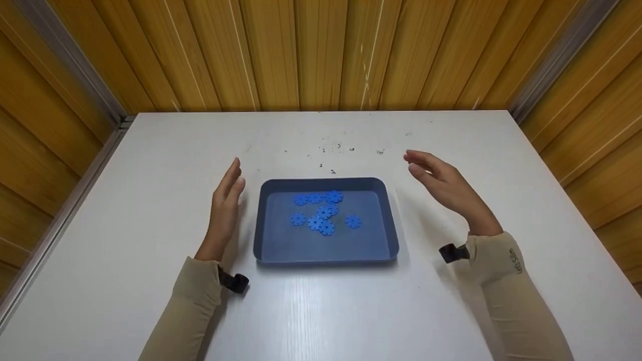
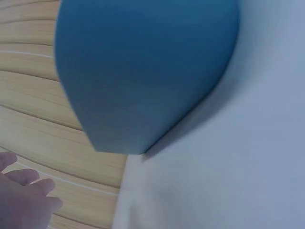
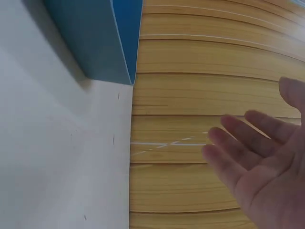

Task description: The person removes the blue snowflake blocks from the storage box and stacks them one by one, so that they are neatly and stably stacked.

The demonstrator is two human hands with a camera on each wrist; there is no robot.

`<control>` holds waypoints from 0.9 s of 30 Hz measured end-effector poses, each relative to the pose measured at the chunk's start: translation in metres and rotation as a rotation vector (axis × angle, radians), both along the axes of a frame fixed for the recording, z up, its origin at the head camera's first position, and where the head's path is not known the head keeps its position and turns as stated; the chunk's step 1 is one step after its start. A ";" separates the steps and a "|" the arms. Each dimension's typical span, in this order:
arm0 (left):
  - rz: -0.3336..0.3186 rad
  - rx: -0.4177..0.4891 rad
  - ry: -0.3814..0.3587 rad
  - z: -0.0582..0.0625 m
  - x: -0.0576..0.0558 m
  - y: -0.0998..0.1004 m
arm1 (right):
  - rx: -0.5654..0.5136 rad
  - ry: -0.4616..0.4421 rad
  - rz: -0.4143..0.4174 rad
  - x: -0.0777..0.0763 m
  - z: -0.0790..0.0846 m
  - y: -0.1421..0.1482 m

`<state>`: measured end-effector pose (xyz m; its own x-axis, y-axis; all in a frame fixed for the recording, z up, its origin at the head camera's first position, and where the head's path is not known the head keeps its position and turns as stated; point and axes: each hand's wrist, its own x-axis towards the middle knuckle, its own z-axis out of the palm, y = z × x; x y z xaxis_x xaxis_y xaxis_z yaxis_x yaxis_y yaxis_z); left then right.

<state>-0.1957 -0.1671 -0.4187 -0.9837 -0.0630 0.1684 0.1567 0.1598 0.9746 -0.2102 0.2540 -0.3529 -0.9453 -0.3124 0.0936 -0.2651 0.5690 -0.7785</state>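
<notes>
A shallow blue-grey tray lies on the table between my two hands. Inside it are several flat blue notched discs, most of them clustered and overlapping toward the back and middle. My left hand is held beside the tray's left wall, fingers extended, holding nothing. On the other side my right hand is raised beyond the tray's back right corner, its palm facing inward and its fingers relaxed. In the right wrist view the fingers are spread apart with nothing in them.
The white table carries small dark marks behind the tray. Wood-patterned panels rise at the back and both sides. A small black camera sits on the left wrist, another on the right.
</notes>
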 end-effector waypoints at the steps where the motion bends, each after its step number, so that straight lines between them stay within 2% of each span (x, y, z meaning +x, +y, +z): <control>1: -0.019 0.074 -0.022 -0.003 -0.001 0.000 | 0.006 -0.008 0.031 -0.002 0.000 -0.002; 7: -0.163 0.383 -0.139 -0.020 -0.003 0.004 | 0.084 -0.043 0.183 -0.016 -0.001 -0.020; 12: -0.245 0.548 -0.227 -0.030 -0.004 0.005 | 0.177 -0.110 0.264 -0.025 0.000 -0.038; 20: -0.268 0.590 -0.281 -0.036 -0.005 0.003 | 0.404 -0.202 0.412 -0.029 0.000 -0.068; 23: -0.256 0.591 -0.270 -0.037 -0.005 0.003 | 0.460 -0.214 0.428 -0.032 -0.002 -0.077; 27: -0.235 0.566 -0.253 -0.038 -0.006 0.005 | 0.483 -0.232 0.427 -0.035 -0.007 -0.085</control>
